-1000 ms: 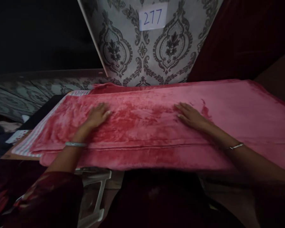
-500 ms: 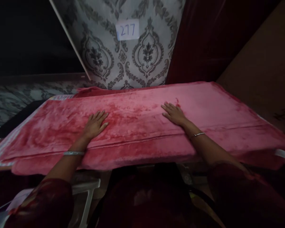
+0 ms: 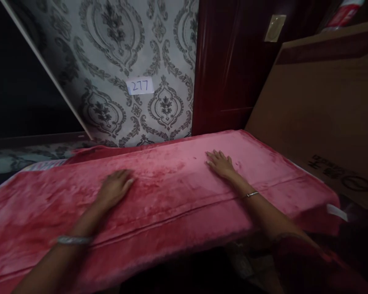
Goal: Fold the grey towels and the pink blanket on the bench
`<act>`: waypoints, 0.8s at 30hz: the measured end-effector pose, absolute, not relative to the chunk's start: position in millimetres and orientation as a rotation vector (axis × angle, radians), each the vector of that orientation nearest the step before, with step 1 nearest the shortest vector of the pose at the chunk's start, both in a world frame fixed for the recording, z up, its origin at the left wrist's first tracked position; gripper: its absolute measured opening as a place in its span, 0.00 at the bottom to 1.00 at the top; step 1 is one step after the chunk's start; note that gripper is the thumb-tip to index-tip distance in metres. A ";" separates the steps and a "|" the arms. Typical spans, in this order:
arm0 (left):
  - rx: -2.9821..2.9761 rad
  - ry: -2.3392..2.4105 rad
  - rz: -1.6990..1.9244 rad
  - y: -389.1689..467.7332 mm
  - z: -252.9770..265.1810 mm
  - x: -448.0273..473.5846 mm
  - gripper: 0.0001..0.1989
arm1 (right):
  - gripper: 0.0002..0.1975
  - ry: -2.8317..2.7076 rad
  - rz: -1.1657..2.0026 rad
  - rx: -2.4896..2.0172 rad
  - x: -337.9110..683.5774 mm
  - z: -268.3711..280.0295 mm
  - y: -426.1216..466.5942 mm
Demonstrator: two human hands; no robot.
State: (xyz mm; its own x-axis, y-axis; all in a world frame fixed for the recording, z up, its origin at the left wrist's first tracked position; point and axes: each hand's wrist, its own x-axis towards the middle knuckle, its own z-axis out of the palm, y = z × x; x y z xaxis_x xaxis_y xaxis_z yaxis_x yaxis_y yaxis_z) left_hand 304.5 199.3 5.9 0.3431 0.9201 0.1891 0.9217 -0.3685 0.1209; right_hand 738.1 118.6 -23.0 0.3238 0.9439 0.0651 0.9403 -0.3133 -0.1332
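Note:
A pink plush blanket (image 3: 171,204) is spread in front of me, with a long fold line near its front edge and darker and lighter patches in its pile. On its left part is my left hand (image 3: 114,188), palm down and slightly blurred, thumb apart from the fingers. My right hand (image 3: 221,164) lies flat on the paler right part with its fingers spread. Neither hand grips anything. A white tag (image 3: 337,212) sticks out at the blanket's right front corner.
Behind the blanket is patterned wallpaper (image 3: 110,32) bearing a paper marked 277 (image 3: 140,85). A dark screen (image 3: 24,81) stands at the left. Dark red panelling (image 3: 223,69) and a large cardboard box (image 3: 319,110) bound the right side.
The view has turned to the right, bringing more of the box into sight. My left hand's fingers are less spread than before. The right hand remains flat on the blanket.

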 end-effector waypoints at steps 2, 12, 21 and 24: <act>-2.796 -1.521 -0.252 204.6 1.9 345.9 0.29 | 0.30 -1.812 -0.012 -2.363 720.9 -20.4 131.3; -3.038 -1.021 -0.289 187.9 -41.3 472.0 0.35 | 0.28 -1.939 -0.175 -2.247 705.7 -66.6 145.2; -2.760 -1.659 0.040 241.1 -15.9 346.0 0.33 | 0.29 -1.957 -0.170 -2.251 704.3 -62.4 144.1; -2.458 -2.006 0.056 252.5 -12.6 284.3 0.33 | 0.29 -1.948 -0.148 -2.266 702.3 -61.6 143.8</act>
State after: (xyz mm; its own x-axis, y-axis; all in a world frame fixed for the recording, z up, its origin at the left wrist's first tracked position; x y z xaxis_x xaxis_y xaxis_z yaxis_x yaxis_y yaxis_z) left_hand 284.3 252.5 -12.6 0.2003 0.9786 -0.0473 0.9797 -0.2005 0.0023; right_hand 702.3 143.8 -61.6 0.1522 0.9733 0.1720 0.9881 -0.1459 -0.0489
